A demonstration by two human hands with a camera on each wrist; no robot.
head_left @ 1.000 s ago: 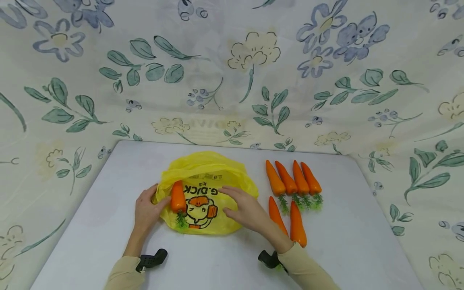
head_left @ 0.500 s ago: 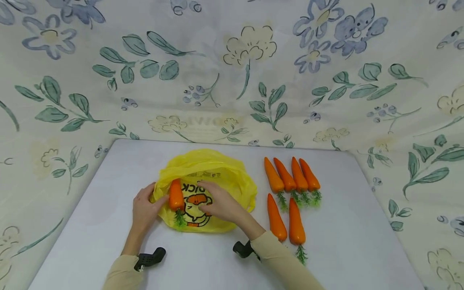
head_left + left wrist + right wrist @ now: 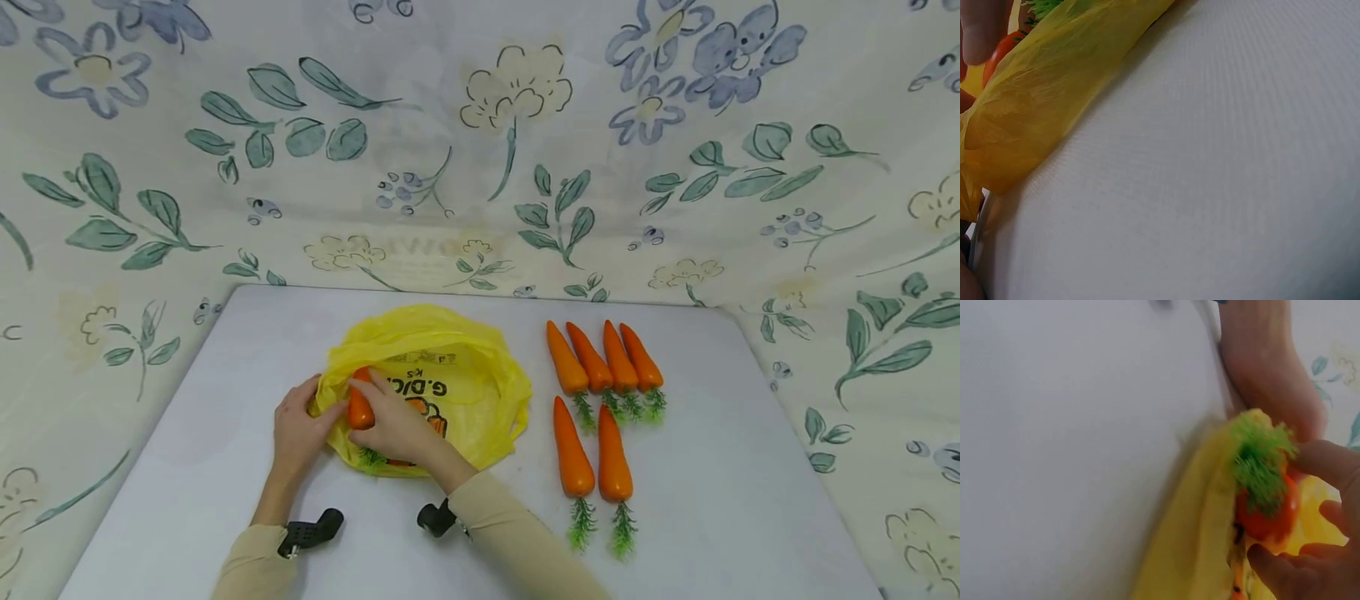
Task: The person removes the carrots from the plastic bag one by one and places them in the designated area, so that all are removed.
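An orange carrot (image 3: 361, 412) with green fronds lies at the left side of the yellow plastic bag (image 3: 480, 417), at its open mouth. My right hand (image 3: 401, 423) reaches across the bag and holds this carrot, its fingers curved around the body. In the right wrist view, the carrot's leafy top (image 3: 1263, 462) shows between finger and thumb. My left hand (image 3: 298, 423) grips the bag's left edge, thumb on the near side close to the carrot. Its other fingers are mostly hidden behind the plastic. The left wrist view catches the bag's side (image 3: 1041, 94) and a bit of the carrot.
On the white table (image 3: 712, 467), a row of several carrots (image 3: 606, 367) lies right of the bag, fronds toward me. Two more carrots, one on the left (image 3: 573, 454) and one on the right (image 3: 615, 458), lie nearer. A floral cloth (image 3: 420, 167) hangs behind.
My right hand has moved left across the bag from its right side to the carrot and now holds it. My left hand has stayed at the bag's left edge.
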